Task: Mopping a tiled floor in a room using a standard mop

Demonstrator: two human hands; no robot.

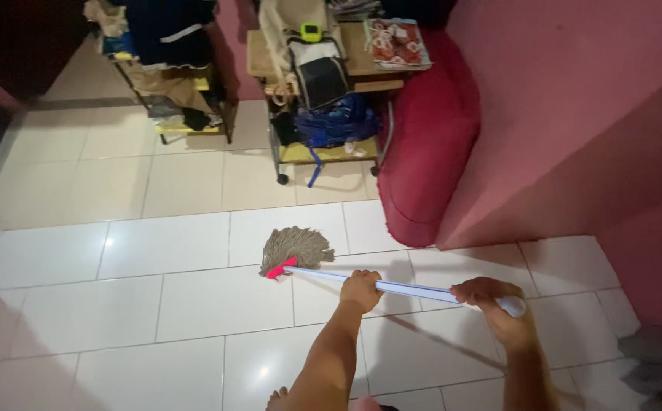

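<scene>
Your right hand (498, 301) wraps end of white mop handle (407, 288); left hand (361, 289) clamps it mid-shaft. Grey string mop head with red clamp (294, 250) lies on glossy white tile floor (156, 304), near red cushioned seat (422, 152). Floor probably wet, glare makes it hard to judge: slip risk. Long push could snag strings on wheeled wooden cart (323, 114).

Mop handle (407, 289): smooth, pale, faintly glossy where left hand (361, 289) and right hand (491, 298) gripped it, looked like plastic or coated metal. Mop head (294, 247), beyond left grip: grey-brown string yarn, matt, shaggy; red collar looked like plastic. Floor tiles (194, 304) under grip: white, glossy, light glare. Cushion (422, 160), ahead of right grip: red cloth, matt.
</scene>
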